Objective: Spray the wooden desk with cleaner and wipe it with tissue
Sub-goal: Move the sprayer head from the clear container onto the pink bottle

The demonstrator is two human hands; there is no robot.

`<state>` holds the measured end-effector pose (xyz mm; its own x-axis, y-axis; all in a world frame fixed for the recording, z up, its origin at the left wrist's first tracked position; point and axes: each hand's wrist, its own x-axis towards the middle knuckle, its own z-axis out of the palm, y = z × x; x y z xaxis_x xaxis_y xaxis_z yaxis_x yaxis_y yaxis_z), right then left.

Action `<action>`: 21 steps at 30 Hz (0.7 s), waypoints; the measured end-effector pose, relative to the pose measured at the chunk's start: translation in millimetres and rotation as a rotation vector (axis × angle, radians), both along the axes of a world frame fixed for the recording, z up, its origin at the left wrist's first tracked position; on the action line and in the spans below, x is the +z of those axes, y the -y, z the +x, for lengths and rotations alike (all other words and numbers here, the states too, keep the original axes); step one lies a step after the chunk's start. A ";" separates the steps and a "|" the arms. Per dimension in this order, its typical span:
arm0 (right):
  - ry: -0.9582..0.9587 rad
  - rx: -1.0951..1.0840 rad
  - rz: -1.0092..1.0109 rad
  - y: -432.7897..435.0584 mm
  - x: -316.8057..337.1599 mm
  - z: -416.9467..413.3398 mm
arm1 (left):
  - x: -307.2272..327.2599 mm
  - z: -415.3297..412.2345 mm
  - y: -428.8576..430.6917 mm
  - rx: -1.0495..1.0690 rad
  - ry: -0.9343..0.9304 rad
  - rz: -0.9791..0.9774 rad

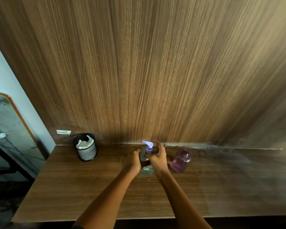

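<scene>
A clear cleaner bottle point(146, 170) with a purple pump head point(148, 145) stands near the back of the wooden desk point(89, 187). My left hand point(133, 160) grips the bottle's left side. My right hand point(157, 157) wraps round its right side near the pump neck, fingers curled. White tissue point(84, 144) sits crumpled inside a black mesh cup point(87, 152) to the left of the bottle.
A purple translucent bottle point(182, 160) without a cap stands just right of my right hand. A wood-panel wall point(155, 71) rises behind the desk. The desk's left edge drops to a dark floor beside a mirror point(5, 129).
</scene>
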<state>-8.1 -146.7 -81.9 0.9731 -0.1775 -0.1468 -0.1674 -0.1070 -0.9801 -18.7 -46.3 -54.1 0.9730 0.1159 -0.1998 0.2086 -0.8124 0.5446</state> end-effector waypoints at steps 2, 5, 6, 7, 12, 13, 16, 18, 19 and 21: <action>0.006 -0.044 -0.038 -3.4 -0.1 1.1 | 0.0 -0.7 -0.8 0.003 -0.001 -0.014; 0.007 -0.073 -0.119 -6.1 -2.2 2.1 | 2.8 -1.9 -1.2 -0.023 -0.002 0.002; 0.003 -0.073 -0.114 -6.2 -0.3 1.6 | 3.4 -2.3 -1.3 -0.028 -0.008 -0.024; 0.003 -0.072 -0.100 -4.8 -0.3 2.4 | 4.5 -3.0 -1.3 -0.030 -0.013 -0.048; -0.005 -0.016 -0.043 -1.2 2.3 2.4 | 12.0 -5.5 -3.0 -0.052 0.023 -0.020; -0.009 0.008 -0.044 -1.3 2.1 1.9 | 13.7 -7.4 -1.9 -0.060 0.019 -0.050; -0.005 0.041 -0.044 -1.7 1.0 0.6 | 13.8 -9.2 -0.7 -0.059 -0.007 -0.207; -0.007 0.040 -0.025 -1.6 3.5 -0.3 | 12.2 -8.5 -1.4 -0.044 -0.006 -0.250; -0.014 0.038 -0.011 -1.5 4.5 -0.2 | 11.0 -8.2 -2.2 -0.039 0.001 -0.249; -0.021 0.018 0.034 -1.4 7.3 -1.3 | 7.9 -8.6 -3.8 -0.018 0.025 -0.258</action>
<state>-9.4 -145.4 -74.5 0.9728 -0.1541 -0.1729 -0.1864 -0.0772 -0.9794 -27.3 -42.5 -46.2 0.9794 0.0466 -0.1966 0.1792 -0.6492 0.7392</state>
